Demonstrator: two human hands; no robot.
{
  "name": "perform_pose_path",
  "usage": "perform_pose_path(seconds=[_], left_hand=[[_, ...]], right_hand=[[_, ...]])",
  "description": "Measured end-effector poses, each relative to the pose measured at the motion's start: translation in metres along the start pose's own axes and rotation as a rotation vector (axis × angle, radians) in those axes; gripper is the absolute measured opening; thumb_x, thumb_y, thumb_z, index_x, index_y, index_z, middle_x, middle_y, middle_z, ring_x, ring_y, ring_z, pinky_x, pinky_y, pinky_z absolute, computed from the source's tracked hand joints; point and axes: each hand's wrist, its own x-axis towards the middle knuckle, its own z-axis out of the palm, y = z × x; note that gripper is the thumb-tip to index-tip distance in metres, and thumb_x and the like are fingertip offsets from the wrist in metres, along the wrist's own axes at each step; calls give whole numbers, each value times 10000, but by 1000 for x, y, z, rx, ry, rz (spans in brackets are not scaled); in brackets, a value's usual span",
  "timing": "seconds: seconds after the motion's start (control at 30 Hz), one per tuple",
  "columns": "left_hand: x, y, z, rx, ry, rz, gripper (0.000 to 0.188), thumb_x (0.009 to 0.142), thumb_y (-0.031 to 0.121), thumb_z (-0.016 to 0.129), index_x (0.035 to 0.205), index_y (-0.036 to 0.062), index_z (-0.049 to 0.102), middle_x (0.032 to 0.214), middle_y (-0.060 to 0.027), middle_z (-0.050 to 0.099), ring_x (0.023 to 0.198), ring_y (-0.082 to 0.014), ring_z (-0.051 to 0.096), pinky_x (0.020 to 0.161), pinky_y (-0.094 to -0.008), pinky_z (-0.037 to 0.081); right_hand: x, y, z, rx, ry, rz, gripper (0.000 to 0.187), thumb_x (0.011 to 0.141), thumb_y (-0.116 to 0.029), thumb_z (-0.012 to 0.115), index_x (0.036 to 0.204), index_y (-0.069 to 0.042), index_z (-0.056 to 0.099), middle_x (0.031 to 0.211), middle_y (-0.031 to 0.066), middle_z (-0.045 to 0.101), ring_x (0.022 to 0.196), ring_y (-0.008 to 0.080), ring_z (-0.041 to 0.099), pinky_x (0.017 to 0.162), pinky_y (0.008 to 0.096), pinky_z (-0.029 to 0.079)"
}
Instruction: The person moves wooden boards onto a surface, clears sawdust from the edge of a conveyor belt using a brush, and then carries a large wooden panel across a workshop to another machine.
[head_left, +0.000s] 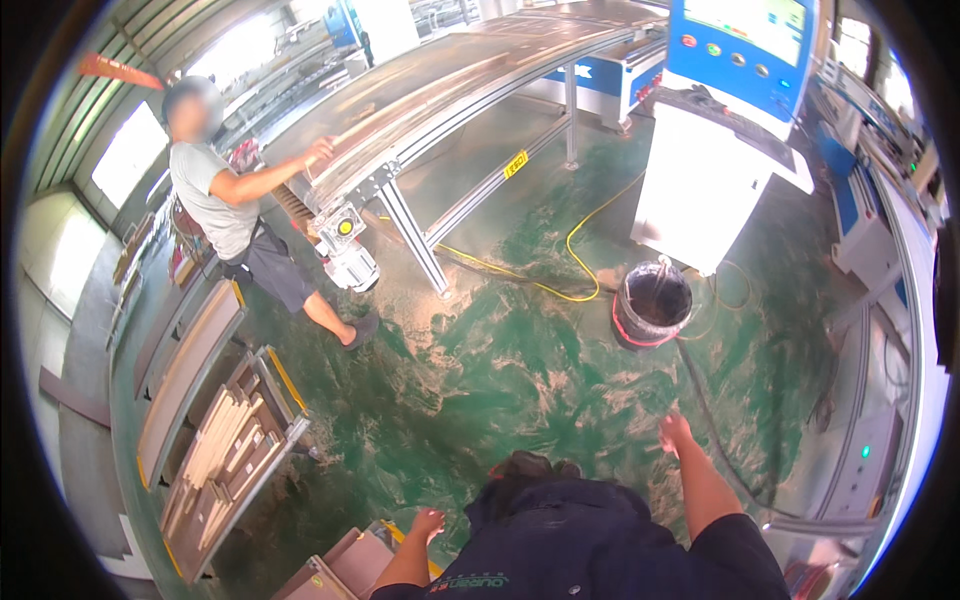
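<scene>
My left hand [429, 523] hangs low beside my dark shirt, its fingers curled in, and I see nothing in it. The stack of brown boards [352, 566] beside my left forearm is nearest to it. Out to the front right is my right hand [676, 434], loosely closed over the green floor, with no object showing in its fingers. A black bucket [655, 305] with a red band stands ahead of that hand, well apart from it. Neither hand touches anything that I can see.
A dark hose [705, 405] runs along the dusty floor at right; a yellow cable [572, 250] lies ahead. A control cabinet [690, 190] stands behind the bucket. At left, a person [222, 205] touches a long conveyor table [400, 130]. A cart [240, 470] carries wood strips.
</scene>
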Motion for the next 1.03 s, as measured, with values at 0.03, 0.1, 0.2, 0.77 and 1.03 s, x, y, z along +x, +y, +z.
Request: perform_pose_path(seconds=[0.03, 0.1, 0.2, 0.77, 1.03], left_hand=[[10, -5, -5, 117, 113, -46, 189, 826, 247, 522, 738, 81, 503, 626, -55, 505, 499, -190, 493, 410, -296, 346], [32, 1, 1, 378, 334, -136, 181, 827, 274, 514, 758, 107, 507, 643, -45, 515, 516, -188, 514, 411, -287, 338], [64, 39, 51, 786, 335, -38, 186, 831, 292, 499, 745, 127, 501, 612, -29, 513, 493, -168, 515, 387, -290, 323], [247, 607, 415, 793, 183, 683, 246, 813, 219, 527, 934, 4, 527, 850, -55, 577, 689, -151, 556, 625, -282, 456], [304, 662, 467, 729, 185, 550, 182, 829, 208, 523, 897, 40, 542, 796, -47, 571, 683, -149, 558, 641, -279, 451]], right_hand=[[-2, -53, -11, 326, -16, -138, 99, 772, -145, 492, 836, -98, 552, 621, 52, 527, 545, 174, 518, 440, 293, 411], [-16, -172, -22, 534, -54, -109, 96, 795, -113, 479, 874, -91, 529, 667, 38, 517, 548, 146, 501, 450, 271, 405], [26, -242, -15, 476, -77, -284, 115, 806, -139, 488, 889, -86, 548, 711, 30, 556, 572, 132, 521, 470, 271, 418], [144, -219, -39, 466, 60, 620, 143, 822, -185, 521, 880, -58, 551, 666, 123, 569, 502, 242, 546, 438, 367, 445], [353, -390, -72, -192, 75, -232, 201, 782, -222, 516, 682, -67, 597, 627, 100, 575, 500, 236, 560, 445, 411, 440]])
